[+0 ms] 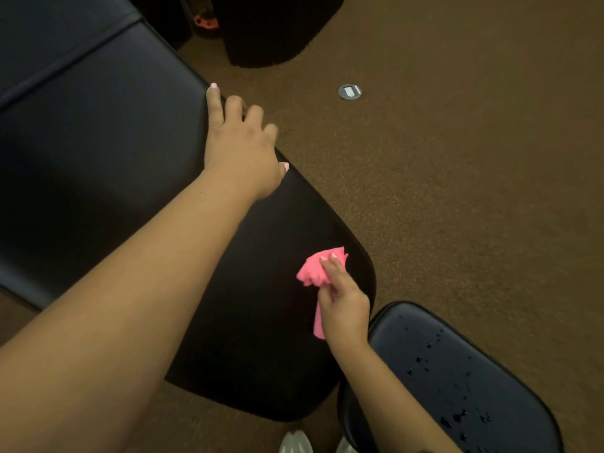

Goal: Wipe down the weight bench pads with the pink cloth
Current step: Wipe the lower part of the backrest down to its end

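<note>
Your left hand (pixel 240 148) rests on the far edge of the long back pad (pixel 108 132), index finger extended flat on the vinyl, the other fingers curled over the rim so that their tips are hidden; the thumb lies along the edge. It holds nothing apart from the pad edge it hooks over.

Your right hand (pixel 343 305) grips the pink cloth (pixel 315 268), bunched, with the fingers laid over it and pressing it against the rounded end of the back pad, near its right-hand corner. One tail of the cloth hangs below the hand; the portion inside the palm is hidden.

The back pad is black, glossy, and cut off at the left and top borders; a stitched seam (pixel 65 57) crosses its upper part. Your left forearm covers much of its near side.

The seat pad (pixel 457 380) lies just beside the back pad at lower right, apart from it by a narrow gap. Dark liquid droplets (pixel 451 416) spot its surface. Its lower end is cut off by the frame.

The brown carpet floor (pixel 457 191) carries a round metal floor outlet (pixel 349 91). A dark object (pixel 277 27) at the top is too dim to identify. Light shoe tips (pixel 295 443) show at the bottom edge
</note>
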### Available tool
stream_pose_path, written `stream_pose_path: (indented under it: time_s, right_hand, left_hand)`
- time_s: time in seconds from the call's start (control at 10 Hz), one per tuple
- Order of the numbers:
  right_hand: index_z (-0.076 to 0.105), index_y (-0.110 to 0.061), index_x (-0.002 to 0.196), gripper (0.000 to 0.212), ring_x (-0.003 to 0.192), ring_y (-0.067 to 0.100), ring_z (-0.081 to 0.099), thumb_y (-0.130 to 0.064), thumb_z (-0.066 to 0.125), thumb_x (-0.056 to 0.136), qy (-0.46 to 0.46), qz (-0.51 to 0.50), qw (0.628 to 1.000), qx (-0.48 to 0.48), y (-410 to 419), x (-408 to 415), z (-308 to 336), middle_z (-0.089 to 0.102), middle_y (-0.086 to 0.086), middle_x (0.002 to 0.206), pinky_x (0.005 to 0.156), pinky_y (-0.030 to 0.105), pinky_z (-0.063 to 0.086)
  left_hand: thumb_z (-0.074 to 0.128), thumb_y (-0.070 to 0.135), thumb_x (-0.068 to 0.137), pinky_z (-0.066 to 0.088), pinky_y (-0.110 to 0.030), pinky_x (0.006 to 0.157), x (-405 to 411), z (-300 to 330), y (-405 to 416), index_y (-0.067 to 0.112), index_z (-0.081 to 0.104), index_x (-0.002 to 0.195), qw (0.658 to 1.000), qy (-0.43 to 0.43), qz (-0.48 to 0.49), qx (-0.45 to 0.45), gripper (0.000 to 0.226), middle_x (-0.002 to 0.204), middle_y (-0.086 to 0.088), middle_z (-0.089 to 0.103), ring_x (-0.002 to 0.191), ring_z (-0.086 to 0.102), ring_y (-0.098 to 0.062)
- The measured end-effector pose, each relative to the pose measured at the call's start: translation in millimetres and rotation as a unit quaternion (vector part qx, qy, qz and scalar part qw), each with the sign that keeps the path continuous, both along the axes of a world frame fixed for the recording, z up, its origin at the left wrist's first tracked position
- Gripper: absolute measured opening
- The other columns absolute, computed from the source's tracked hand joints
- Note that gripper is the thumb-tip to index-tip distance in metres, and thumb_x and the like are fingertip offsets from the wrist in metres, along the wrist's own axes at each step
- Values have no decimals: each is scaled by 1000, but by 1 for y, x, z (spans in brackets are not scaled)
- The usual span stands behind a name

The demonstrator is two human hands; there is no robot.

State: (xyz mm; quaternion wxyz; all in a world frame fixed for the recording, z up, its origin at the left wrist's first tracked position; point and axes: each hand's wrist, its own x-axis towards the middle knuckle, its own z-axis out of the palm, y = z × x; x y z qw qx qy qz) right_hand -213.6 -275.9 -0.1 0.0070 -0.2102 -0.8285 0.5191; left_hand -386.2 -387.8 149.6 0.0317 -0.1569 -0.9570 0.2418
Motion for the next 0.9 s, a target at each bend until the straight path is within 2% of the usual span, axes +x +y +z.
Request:
stream_pose_path:
  time_s: [0.1, 0.3, 0.4, 0.5, 0.6, 0.7, 0.8, 0.9]
  right_hand:
    - [54, -26, 129, 47, 117, 2, 50, -4, 53, 88, 12, -28, 999, -21, -10, -16, 11, 51, -8, 136, 98, 11, 33]
    - [53, -28, 129, 53, 127, -8, 32, 1, 58, 84, 100, 97, 990, 38, -33, 11, 18, 38, -21, 135, 104, 4, 23]
    - [51, -27, 130, 56, 127, 0, 39, 1, 61, 82, 107, 129, 983, 73, -23, 30, 2, 39, -19, 135, 108, 12, 25]
    - [51, -31, 129, 52, 125, -1, 42, -3, 58, 86, 30, 116, 991, 55, -4, 26, -3, 36, -24, 134, 108, 16, 30]
    - [53, -31, 128, 48, 125, -3, 40, -5, 55, 88, 2, 75, 997, 32, -2, 11, 1, 43, -18, 137, 106, 11, 27]
    - [50, -29, 131, 48, 124, -6, 37, -6, 54, 89, 14, 60, 998, 11, -15, 7, 10, 43, -16, 139, 103, 4, 23]
    - [46, -31, 133, 52, 126, -6, 35, -5, 55, 88, 49, 104, 993, 22, -28, 22, 13, 34, -24, 136, 104, 6, 24]
    - [43, -33, 133, 59, 127, 4, 43, -4, 59, 85, 76, 146, 985, 53, -22, 39, 2, 35, -24, 136, 105, 15, 31]
  left_hand:
    - [36, 62, 92, -2, -59, 116, 0, -1, 0, 18, 45, 139, 1000, 5, 3, -1, 65, 142, -13, 40, 136, 27, -38]
    - [35, 63, 91, -1, -59, 116, 0, -2, -1, 18, 46, 137, 1000, 9, 3, -2, 65, 141, -13, 41, 135, 28, -38]
    - [35, 63, 91, -1, -59, 116, -1, -2, 0, 17, 46, 137, 1000, 9, 2, 0, 66, 141, -13, 41, 134, 28, -38]
    - [34, 63, 91, -1, -59, 116, -2, -2, 0, 18, 46, 137, 1000, 9, 0, 0, 66, 141, -13, 41, 135, 28, -38]
    - [34, 63, 91, -1, -59, 116, -2, -2, -1, 18, 46, 137, 1000, 12, 0, 2, 66, 141, -13, 41, 135, 28, -39]
    - [35, 63, 91, 0, -59, 116, -2, -2, 0, 19, 47, 137, 1000, 18, 1, -6, 65, 142, -14, 41, 135, 28, -39]
    - [36, 63, 91, -1, -59, 116, -2, -1, -3, 20, 46, 138, 1000, 15, -4, -10, 65, 143, -13, 40, 137, 26, -38]
    - [37, 62, 92, -5, -59, 115, 1, 0, -4, 21, 41, 144, 1000, 5, -15, 8, 66, 148, -12, 37, 142, 20, -35]
